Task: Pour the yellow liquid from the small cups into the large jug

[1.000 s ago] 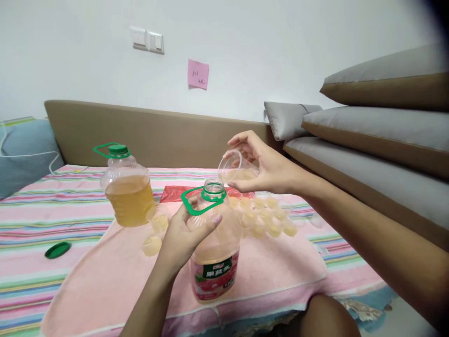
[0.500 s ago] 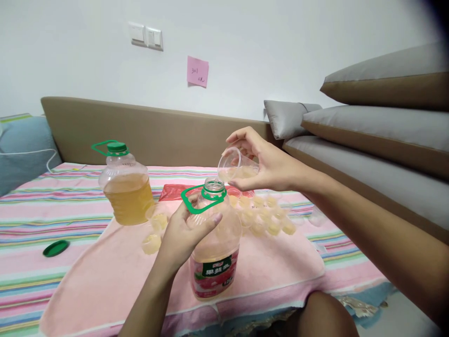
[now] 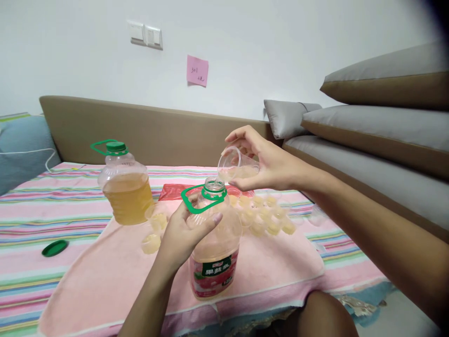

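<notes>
My left hand [image 3: 189, 234] is closed around the neck and shoulder of a clear plastic bottle [image 3: 229, 234] with a green loop handle and a red fruit label. The bottle stands upright and uncapped on a pink towel [image 3: 273, 271]. In my right hand [image 3: 259, 159] is a clear plastic cup [image 3: 229, 164], tipped left so its rim is at the bottle's mouth. Pale liquid lies along the cup's lower side and a thin stream shows at its lip. Several cups [image 3: 257, 227] of yellowish liquid stand behind the bottle to the right, more cups [image 3: 151, 243] to its left.
A capped bottle [image 3: 128, 196] of amber liquid stands back left. A green cap [image 3: 55, 248] lies on the striped cloth [image 3: 21, 262]. Red plastic [image 3: 170, 192] lies behind the open bottle. Grey cushions [image 3: 379, 126] are stacked at right, before a brown headboard [image 3: 157, 133].
Both hands, the tipped cup and the bottle keep nearly the same positions. The view has shifted very slightly.
</notes>
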`<action>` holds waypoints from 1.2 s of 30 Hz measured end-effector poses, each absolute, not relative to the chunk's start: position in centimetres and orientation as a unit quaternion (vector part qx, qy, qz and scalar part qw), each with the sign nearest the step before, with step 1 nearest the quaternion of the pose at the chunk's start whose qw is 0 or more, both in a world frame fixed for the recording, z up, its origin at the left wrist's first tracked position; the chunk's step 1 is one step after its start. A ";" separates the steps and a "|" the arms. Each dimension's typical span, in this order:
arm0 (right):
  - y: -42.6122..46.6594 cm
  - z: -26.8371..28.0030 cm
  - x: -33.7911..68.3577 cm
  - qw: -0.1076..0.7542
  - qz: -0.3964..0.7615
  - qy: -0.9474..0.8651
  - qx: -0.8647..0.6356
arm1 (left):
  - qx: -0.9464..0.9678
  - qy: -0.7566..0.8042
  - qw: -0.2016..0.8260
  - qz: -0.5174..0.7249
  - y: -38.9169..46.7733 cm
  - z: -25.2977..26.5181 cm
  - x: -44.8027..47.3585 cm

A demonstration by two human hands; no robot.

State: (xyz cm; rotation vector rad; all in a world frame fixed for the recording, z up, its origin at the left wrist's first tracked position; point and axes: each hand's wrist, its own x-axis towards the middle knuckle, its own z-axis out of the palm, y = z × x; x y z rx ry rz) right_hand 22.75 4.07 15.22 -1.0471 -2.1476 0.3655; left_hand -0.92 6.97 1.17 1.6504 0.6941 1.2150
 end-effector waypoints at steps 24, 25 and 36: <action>4.3 15.7 22.7 0.327 0.121 -0.853 -0.390 | 0.668 0.295 0.460 0.505 7.1 1.0 -0.7; 4.3 15.8 22.7 0.324 0.119 -0.853 -0.391 | 0.668 0.295 0.461 0.505 7.1 1.0 -0.6; 4.5 16.4 22.6 0.300 0.110 -0.860 -0.398 | 0.667 0.291 0.465 0.505 7.2 1.0 -0.7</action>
